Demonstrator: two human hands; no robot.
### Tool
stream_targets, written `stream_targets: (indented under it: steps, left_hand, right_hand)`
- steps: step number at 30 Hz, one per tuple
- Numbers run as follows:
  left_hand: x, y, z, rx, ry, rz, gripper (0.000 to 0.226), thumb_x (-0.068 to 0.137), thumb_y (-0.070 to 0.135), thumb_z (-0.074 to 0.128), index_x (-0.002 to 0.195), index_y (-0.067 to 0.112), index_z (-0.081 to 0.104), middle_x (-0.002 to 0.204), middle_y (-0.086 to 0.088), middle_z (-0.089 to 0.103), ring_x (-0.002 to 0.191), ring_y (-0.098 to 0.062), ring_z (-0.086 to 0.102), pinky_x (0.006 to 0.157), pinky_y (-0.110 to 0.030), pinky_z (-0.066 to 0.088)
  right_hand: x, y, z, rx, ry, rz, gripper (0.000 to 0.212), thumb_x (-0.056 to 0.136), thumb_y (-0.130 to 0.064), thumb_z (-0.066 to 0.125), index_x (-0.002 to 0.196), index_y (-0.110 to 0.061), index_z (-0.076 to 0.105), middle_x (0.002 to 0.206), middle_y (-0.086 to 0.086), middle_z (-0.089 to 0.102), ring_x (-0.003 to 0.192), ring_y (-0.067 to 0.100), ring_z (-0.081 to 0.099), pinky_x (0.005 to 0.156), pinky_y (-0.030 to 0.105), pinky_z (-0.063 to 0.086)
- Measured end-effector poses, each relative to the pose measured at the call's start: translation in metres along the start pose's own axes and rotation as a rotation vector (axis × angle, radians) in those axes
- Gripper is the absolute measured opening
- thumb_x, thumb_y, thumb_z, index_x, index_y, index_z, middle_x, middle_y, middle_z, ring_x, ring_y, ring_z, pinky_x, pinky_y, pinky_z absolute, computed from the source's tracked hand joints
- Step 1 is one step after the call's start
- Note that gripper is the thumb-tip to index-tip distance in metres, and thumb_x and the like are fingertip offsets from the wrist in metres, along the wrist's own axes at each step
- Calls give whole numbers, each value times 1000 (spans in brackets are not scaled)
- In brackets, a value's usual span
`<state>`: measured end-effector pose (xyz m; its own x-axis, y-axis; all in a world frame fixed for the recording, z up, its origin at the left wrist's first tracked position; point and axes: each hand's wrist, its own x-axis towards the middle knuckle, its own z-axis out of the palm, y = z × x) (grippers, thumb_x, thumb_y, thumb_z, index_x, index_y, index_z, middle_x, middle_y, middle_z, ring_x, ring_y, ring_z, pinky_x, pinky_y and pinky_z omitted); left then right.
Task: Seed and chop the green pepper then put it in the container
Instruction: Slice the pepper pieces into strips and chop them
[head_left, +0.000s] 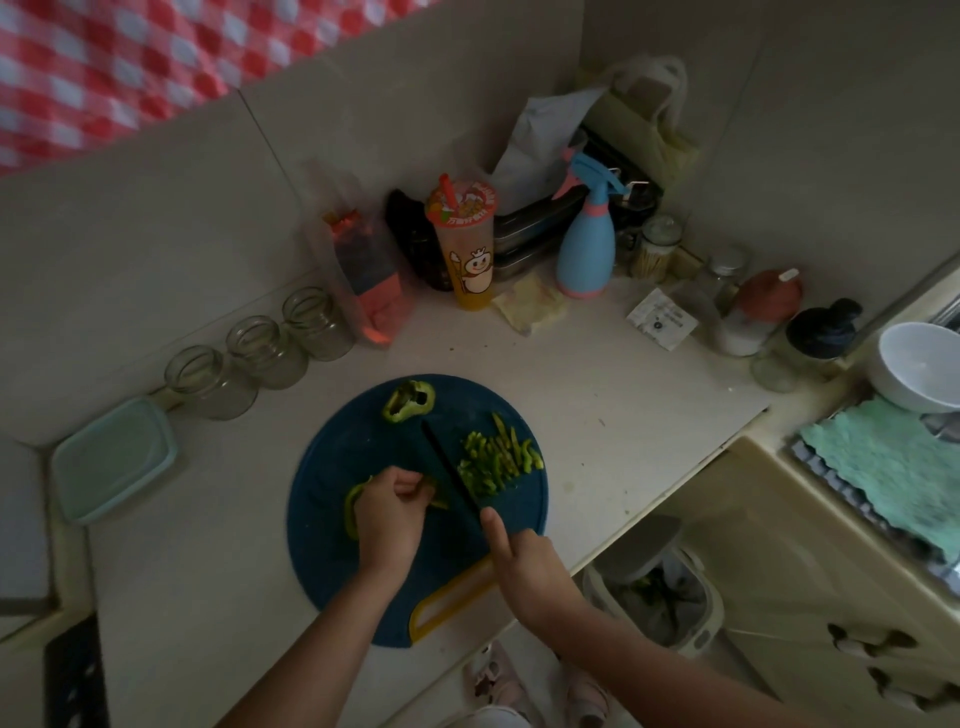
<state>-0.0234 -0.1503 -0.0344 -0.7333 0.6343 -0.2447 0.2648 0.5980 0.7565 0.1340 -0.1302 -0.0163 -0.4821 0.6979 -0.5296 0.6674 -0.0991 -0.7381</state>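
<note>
Pale bench (597, 374) carries a round dark-blue cutting board (332, 561). Right hand (524, 561) grips a black knife (447, 467) (index finger extended along it). Left hand (389, 514) fingers (410, 486) curl, pinching a green pepper piece (352, 512). Chopped pepper strips (493, 460) lie just beside the blade, and a pale-green plastic container (111, 460) stands far left.

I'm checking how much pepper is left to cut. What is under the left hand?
The left hand holds down a green pepper piece on the cutting board, beside the knife; its curved edge shows at the hand's left. How much lies beneath is covered.
</note>
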Motion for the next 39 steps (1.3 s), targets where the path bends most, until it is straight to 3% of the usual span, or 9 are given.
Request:
stream_targets:
  steps: [5,8,13,23,33,39]
  left_hand:
    - [-6,5,2,36,9,-30,9,82,8,68,90,5,63,80,-5,64,73,-16,59,58,-18,42]
    - [-9,7,3,32,14,-47,11,82,5,67,92,2,63,84,-9,66,74,-16,58,62,-21,40]
    - [-13,12,2,42,9,-56,13,83,1,64,95,-2,64,87,-11,66,77,-17,56,69,-26,42]
    - [-11,11,-5,127,36,-37,8,82,6,67,87,0,69,89,-16,70,89,-31,63,68,-25,40]
    - [-5,9,-10,121,-19,-36,13,79,-1,61,83,2,73,81,-12,71,75,-24,63,67,-26,45]
    - [-1,8,-11,122,-39,-46,14,80,-2,61,83,3,73,82,-14,71,79,-27,66,74,-37,55]
  right_hand:
    - [-4,-2,11,-3,-3,-26,60,98,-52,27,52,-15,32,51,0,36,46,9,39,53,28,27]
    - [-4,1,15,6,4,-29,62,97,-56,27,51,-14,33,50,0,38,46,10,40,48,20,29]
    - [-5,3,16,-57,14,-56,60,97,-54,27,52,-15,34,52,0,39,48,10,39,60,29,32]
    - [-7,10,15,-256,53,-119,55,95,-60,21,60,-21,39,74,5,54,81,29,61,66,32,38]
    - [-5,8,16,-249,50,-95,56,94,-61,21,59,-21,39,71,4,53,66,21,50,66,34,42]
    - [-3,6,17,-253,35,-81,55,95,-61,22,59,-21,39,71,3,53,67,21,50,63,30,38]
